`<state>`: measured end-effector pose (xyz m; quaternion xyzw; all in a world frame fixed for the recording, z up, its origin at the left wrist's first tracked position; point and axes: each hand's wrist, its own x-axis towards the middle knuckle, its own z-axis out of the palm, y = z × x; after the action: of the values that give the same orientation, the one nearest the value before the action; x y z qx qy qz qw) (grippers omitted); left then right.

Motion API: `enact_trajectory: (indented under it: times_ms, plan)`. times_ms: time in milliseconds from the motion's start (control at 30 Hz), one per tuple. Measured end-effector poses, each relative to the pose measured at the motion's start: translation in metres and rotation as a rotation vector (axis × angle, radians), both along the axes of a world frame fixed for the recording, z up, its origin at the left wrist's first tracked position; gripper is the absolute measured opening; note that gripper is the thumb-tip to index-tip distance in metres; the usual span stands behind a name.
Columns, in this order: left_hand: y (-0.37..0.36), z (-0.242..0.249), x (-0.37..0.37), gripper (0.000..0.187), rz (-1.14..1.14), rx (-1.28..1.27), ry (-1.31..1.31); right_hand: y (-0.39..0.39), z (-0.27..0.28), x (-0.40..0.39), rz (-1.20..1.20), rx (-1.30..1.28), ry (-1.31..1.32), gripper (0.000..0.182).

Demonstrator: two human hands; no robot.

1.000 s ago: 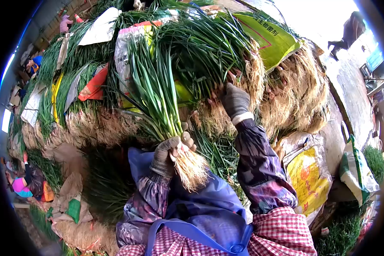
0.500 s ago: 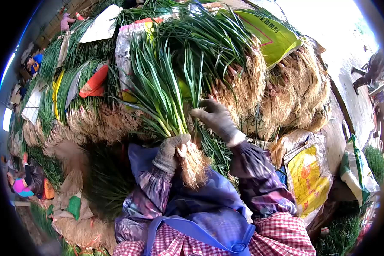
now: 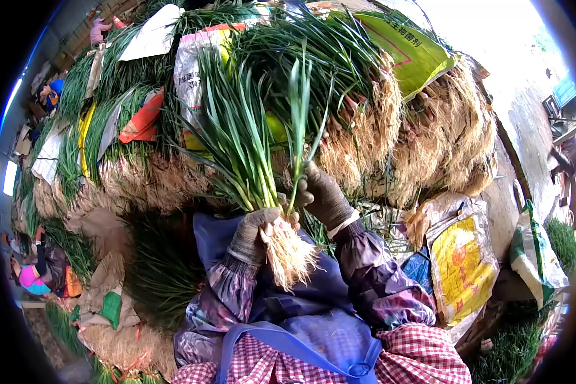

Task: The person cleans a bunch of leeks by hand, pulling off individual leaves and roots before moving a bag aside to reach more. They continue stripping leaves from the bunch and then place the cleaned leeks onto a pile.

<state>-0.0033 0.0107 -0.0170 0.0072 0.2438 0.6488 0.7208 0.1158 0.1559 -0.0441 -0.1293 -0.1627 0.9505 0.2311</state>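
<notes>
My left hand [image 3: 251, 233], in a worn grey-brown glove, is closed around the base of a bunch of green garlic [image 3: 246, 157]. The leaves fan upward, and pale roots [image 3: 289, 256] hang below the fist. My right hand [image 3: 326, 195], gloved too, pinches a single green garlic stalk [image 3: 297, 163] just right of the bunch. That stalk stands nearly upright, its lower end beside the bunch's base and partly hidden by the fingers. Behind both hands lies a big heap of green garlic [image 3: 301, 51], its tan roots [image 3: 361, 153] facing me.
Printed sacks, one yellow-green [image 3: 406, 54] and one red [image 3: 141, 121], lie on the heap. A yellow-and-white sack [image 3: 464, 269] is at my right, with a green-and-white bag [image 3: 536, 256] beyond. Another person [image 3: 41, 275] sits at the left. A blue apron [image 3: 329, 339] covers my lap.
My right hand has moved down and closer to the bunch, with the single stalk now upright in its fingers. My left hand has stayed nearly in place with the bunch.
</notes>
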Motion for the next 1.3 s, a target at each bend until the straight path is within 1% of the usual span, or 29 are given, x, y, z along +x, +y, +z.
enact_trajectory:
  times_ms: [67, 100, 133, 167, 200, 233, 267, 300, 333, 367, 400, 467, 533, 567, 600, 667, 733, 800, 867, 900, 933, 1000, 1033, 1067, 1100, 1133, 1167, 1267, 1300]
  plan:
    - [0.000, 0.000, 0.000, 0.043, 0.036, 0.048, 0.054, 0.001, 0.007, -0.005, 0.041, -0.067, 0.057, 0.029]
    - [0.001, 0.017, 0.007, 0.048, 0.066, 0.052, 0.098, 0.001, 0.002, -0.009, 0.105, -0.031, 0.099, 0.038]
    - [0.002, 0.026, 0.010, 0.053, 0.093, 0.054, 0.142, 0.000, -0.003, -0.012, 0.201, 0.015, 0.113, 0.037]
    - [0.000, 0.012, 0.002, 0.040, 0.041, 0.099, 0.069, 0.001, -0.007, -0.013, 0.208, 0.085, 0.072, 0.037]
    - [-0.001, 0.022, 0.005, 0.041, 0.051, 0.085, 0.094, 0.001, -0.008, -0.014, 0.212, 0.153, 0.029, 0.038]
    - [-0.006, 0.015, 0.001, 0.041, 0.040, 0.051, 0.068, -0.004, 0.013, -0.015, 0.176, 0.220, 0.000, 0.037]
    - [-0.011, 0.009, -0.004, 0.041, 0.031, 0.024, 0.045, -0.012, 0.034, -0.012, 0.122, 0.295, -0.216, 0.034]
    - [-0.011, 0.013, -0.002, 0.039, 0.070, 0.001, 0.015, -0.006, 0.030, -0.008, 0.164, 0.507, -0.259, 0.032]
    - [-0.015, 0.015, -0.006, 0.038, -0.002, 0.017, -0.017, -0.003, 0.027, -0.003, 0.180, 0.694, -0.335, 0.029]
    - [-0.017, 0.012, -0.005, 0.038, 0.009, 0.004, 0.000, -0.001, 0.025, 0.003, 0.192, 0.880, -0.414, 0.027]
    - [-0.019, 0.009, -0.005, 0.038, 0.021, -0.009, 0.017, 0.000, 0.026, 0.007, 0.033, 1.598, -0.644, 0.025]
    - [-0.022, 0.005, -0.004, 0.038, 0.046, 0.088, 0.017, 0.000, 0.054, 0.015, 0.154, 2.097, -1.139, 0.026]
    - [-0.021, 0.016, -0.008, 0.038, 0.072, 0.311, -0.010, 0.015, 0.029, 0.030, 0.292, 2.099, -1.339, 0.029]
    - [-0.021, 0.023, -0.010, 0.037, 0.137, 0.348, 0.042, 0.026, 0.016, 0.040, 0.705, 2.052, -1.232, 0.029]
    - [-0.023, 0.029, -0.010, 0.036, 0.202, 0.373, 0.091, 0.029, 0.021, 0.052, 0.675, 2.074, -0.912, 0.029]
    - [-0.016, 0.033, -0.009, 0.045, 0.263, 0.430, -0.004, 0.043, 0.028, 0.044, 0.553, 1.866, -1.171, 0.034]
    - [-0.007, 0.060, 0.001, 0.053, 0.332, 0.236, 0.198, 0.058, 0.067, 0.023, -0.049, 1.699, -1.502, 0.032]
    - [0.001, 0.037, -0.006, 0.056, 0.234, 0.205, 0.151, 0.099, 0.038, 0.011, -0.498, 1.893, -1.545, 0.030]
    - [0.008, 0.016, -0.008, 0.055, 0.099, 0.205, 0.058, 0.121, 0.018, -0.002, -0.371, 1.994, -1.759, 0.029]
    - [0.007, 0.010, -0.005, 0.054, 0.129, 0.079, 0.044, 0.116, 0.021, -0.005, -0.346, 1.947, -1.755, 0.031]
    - [0.009, 0.005, -0.007, 0.053, 0.135, 0.088, 0.065, 0.093, 0.046, -0.003, -0.328, 1.868, -1.610, 0.024]
    - [0.006, -0.008, -0.010, 0.051, 0.157, 0.084, 0.100, 0.056, 0.060, 0.012, -0.383, 1.768, -1.139, 0.024]
    - [0.006, -0.015, -0.013, 0.051, 0.160, 0.086, 0.074, 0.027, 0.076, 0.019, -0.303, 1.770, -1.112, 0.022]
    - [0.010, -0.009, -0.011, 0.035, 0.183, -0.010, 0.146, 0.003, 0.085, 0.024, -0.232, 1.773, -1.084, 0.020]
    - [0.011, -0.037, -0.020, 0.025, 0.134, -0.062, 0.267, -0.011, 0.074, 0.029, -0.184, 1.781, -0.942, 0.020]
    - [0.017, -0.037, -0.023, 0.019, 0.082, -0.112, 0.387, -0.020, 0.059, 0.033, -0.137, 1.784, -0.801, 0.020]
    - [0.014, -0.036, -0.015, 0.022, 0.131, -0.083, 0.231, -0.022, 0.044, 0.036, -0.063, 1.690, -0.785, 0.026]
    - [0.012, -0.022, -0.009, 0.018, 0.127, -0.096, 0.196, -0.005, 0.064, 0.037, 0.252, 0.926, -0.689, 0.029]
    - [0.010, -0.027, -0.012, 0.020, 0.102, -0.148, 0.214, 0.006, 0.068, 0.037, 0.274, 0.944, -0.627, 0.035]
